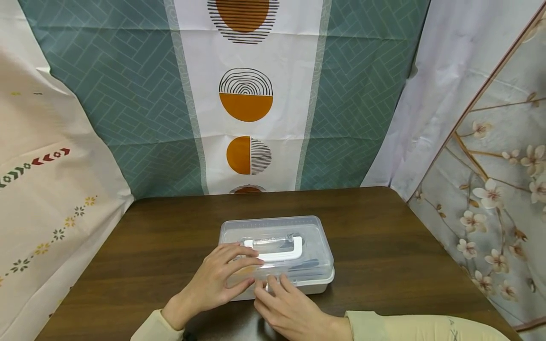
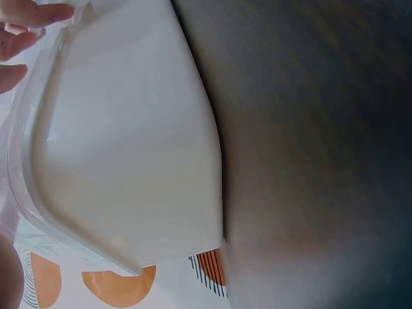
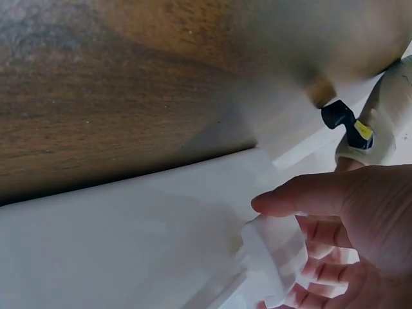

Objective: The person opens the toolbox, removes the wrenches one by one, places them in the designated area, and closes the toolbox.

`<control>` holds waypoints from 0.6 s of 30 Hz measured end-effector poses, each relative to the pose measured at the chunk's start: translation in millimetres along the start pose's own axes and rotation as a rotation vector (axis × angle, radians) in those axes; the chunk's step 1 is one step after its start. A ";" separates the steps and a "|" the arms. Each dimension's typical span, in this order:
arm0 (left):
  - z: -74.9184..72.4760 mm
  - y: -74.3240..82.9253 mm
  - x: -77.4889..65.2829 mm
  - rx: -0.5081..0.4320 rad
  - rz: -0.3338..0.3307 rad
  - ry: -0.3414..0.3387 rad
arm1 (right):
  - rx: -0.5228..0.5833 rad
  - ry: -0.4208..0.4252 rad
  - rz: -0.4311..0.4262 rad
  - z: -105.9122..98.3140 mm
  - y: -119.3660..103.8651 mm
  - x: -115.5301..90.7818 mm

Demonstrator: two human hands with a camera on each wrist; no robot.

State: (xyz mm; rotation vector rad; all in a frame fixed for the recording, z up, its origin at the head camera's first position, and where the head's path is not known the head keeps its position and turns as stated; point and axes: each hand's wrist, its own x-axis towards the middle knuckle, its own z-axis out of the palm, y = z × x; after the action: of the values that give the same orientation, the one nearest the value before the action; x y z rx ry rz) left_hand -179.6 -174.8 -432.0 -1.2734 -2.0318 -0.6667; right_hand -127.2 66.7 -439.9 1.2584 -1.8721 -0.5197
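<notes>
A storage box with a clear lid (image 1: 320, 241) and a white base (image 1: 317, 287) sits on the table, its white carry handle (image 1: 281, 256) lying flat on top. Through the lid, dark slender items show dimly. My left hand (image 1: 217, 274) rests over the lid's front left part, fingers spread toward the handle. At the middle of the front edge, my right hand (image 1: 290, 305) pinches a white latch (image 3: 277, 254) between thumb and fingers. The left wrist view shows the base's smooth white wall (image 2: 129, 129) from close by, with fingertips at the upper left near the rim.
The dark wooden table (image 1: 170, 232) extends around the box on all sides. Patterned cloths hang behind it (image 1: 358, 94) and along both sides. A black strap (image 3: 351, 125) circles the left wrist by the sleeve.
</notes>
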 end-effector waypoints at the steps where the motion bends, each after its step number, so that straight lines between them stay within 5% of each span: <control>1: 0.1 0.1 -0.1 0.000 -0.003 -0.002 | 0.002 0.006 0.001 0.1 0.0 -0.1; 18: 1.8 -0.6 1.2 0.011 0.011 0.009 | 0.157 0.060 -0.044 0.0 3.8 -7.5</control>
State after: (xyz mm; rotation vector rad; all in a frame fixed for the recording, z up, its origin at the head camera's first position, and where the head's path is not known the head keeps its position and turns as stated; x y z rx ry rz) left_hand -181.1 -173.1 -432.2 -1.2722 -2.0165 -0.6537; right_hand -128.0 75.1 -440.1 1.4051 -1.8676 -0.3596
